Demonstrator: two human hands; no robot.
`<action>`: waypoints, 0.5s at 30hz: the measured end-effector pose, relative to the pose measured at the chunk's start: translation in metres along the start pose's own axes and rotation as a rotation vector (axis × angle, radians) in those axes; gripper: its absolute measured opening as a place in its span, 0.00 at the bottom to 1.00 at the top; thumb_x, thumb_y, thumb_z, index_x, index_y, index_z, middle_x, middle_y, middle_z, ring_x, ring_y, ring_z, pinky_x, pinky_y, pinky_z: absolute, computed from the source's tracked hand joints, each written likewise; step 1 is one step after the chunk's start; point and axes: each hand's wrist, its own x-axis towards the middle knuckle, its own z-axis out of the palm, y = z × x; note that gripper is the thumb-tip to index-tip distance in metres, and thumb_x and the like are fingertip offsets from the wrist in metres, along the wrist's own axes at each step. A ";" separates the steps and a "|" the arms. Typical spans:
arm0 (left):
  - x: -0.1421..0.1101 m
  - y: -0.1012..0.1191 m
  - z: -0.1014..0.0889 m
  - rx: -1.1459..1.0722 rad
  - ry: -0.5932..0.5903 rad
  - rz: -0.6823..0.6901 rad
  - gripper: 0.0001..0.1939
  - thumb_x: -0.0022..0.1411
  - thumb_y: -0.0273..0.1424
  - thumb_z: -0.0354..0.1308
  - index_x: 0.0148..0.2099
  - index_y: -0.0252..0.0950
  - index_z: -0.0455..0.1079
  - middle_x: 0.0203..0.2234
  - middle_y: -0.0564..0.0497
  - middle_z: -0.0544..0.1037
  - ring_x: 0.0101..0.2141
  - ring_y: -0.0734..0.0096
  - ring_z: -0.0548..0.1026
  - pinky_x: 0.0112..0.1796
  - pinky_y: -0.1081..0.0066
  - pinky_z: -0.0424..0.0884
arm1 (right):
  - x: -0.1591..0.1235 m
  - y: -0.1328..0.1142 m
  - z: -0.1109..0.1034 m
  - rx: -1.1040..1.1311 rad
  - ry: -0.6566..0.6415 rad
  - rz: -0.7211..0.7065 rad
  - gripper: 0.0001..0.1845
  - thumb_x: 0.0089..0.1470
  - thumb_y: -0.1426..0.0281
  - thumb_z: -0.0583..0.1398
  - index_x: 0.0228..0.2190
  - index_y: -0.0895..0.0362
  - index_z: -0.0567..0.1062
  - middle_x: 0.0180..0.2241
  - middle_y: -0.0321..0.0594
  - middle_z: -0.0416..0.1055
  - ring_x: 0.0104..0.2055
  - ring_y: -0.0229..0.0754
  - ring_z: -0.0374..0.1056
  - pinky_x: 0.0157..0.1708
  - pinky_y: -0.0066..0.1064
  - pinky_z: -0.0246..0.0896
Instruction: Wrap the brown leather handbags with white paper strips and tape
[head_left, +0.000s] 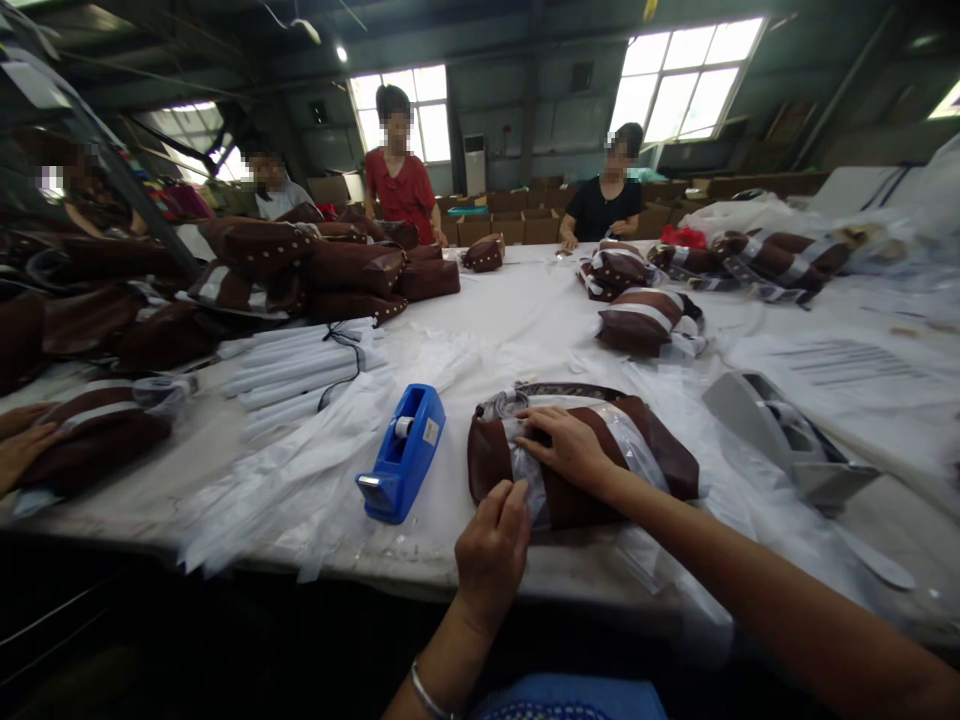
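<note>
A brown handbag [566,498] lies in front of me with its patterned strap [574,389] along the far side. Two bands of clear plastic wrap [634,440] go round its body. At the bag's near left edge my left hand [491,550] is closed in a pinch on the lower end of the left plastic band; its fingertips partly hide what they grip. My right hand [566,448] lies over the top of the bag, fingers stretched out on the same band. Left of the bag stands a blue tape dispenser [405,455].
Thin plastic sheets [262,500] and white rolled sticks [300,365] lie at left. Brown bags [352,268] are piled behind them. A grey tape dispenser [780,430] stands at right. Co-workers stand across the table; another person's hands [26,445] touch a bag at far left.
</note>
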 end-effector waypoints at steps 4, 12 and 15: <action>0.008 0.004 -0.005 0.131 -0.144 0.060 0.25 0.64 0.21 0.54 0.62 0.41 0.67 0.61 0.50 0.70 0.46 0.66 0.76 0.43 0.70 0.75 | 0.010 0.004 0.001 -0.002 -0.032 0.119 0.15 0.57 0.60 0.65 0.43 0.53 0.73 0.40 0.41 0.77 0.44 0.48 0.72 0.44 0.38 0.68; 0.019 0.010 -0.010 0.263 -0.313 0.059 0.27 0.64 0.23 0.54 0.65 0.38 0.64 0.63 0.53 0.68 0.43 0.65 0.74 0.42 0.68 0.76 | 0.001 0.015 -0.035 -0.021 0.080 0.121 0.14 0.61 0.70 0.59 0.49 0.52 0.73 0.48 0.41 0.76 0.48 0.45 0.73 0.49 0.37 0.67; 0.020 0.009 -0.010 0.285 -0.292 0.070 0.26 0.66 0.23 0.52 0.65 0.38 0.64 0.62 0.53 0.68 0.42 0.66 0.74 0.38 0.69 0.75 | -0.042 0.046 -0.084 -0.195 0.228 0.121 0.15 0.63 0.67 0.57 0.50 0.52 0.74 0.53 0.41 0.74 0.55 0.46 0.69 0.57 0.39 0.63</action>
